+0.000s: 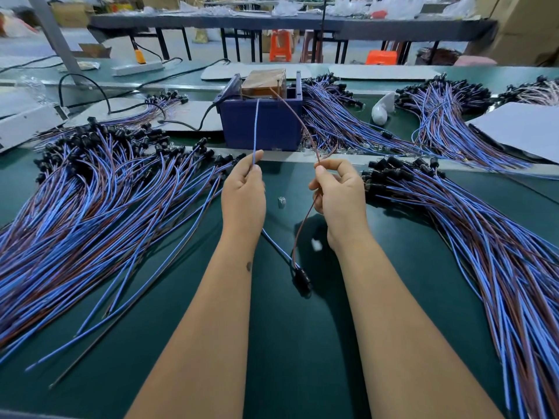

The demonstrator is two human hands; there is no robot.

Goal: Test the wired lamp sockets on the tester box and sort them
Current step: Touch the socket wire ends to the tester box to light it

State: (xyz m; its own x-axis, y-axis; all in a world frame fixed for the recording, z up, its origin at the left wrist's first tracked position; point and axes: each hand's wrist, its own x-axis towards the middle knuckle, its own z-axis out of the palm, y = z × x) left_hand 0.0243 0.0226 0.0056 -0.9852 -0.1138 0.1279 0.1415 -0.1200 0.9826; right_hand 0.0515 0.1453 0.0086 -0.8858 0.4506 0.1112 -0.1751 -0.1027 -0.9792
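Left hand [243, 192] pinches blue wire [256, 128], right hand [338, 192] pinches brown wire [298, 116]. Both wire tips on box [261, 122] at 12 o'clock. Socket [302, 278] hangs between arms. Best: press tips steady, apart.

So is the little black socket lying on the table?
No, the black socket hangs above the green table, dangling from wires held by the left hand and right hand.

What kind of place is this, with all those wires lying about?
Most likely a factory assembly workshop: big heaps of blue and brown wired black lamp sockets cover a long green work table, a dark blue tester box stands in the middle, and further workbenches stand behind.
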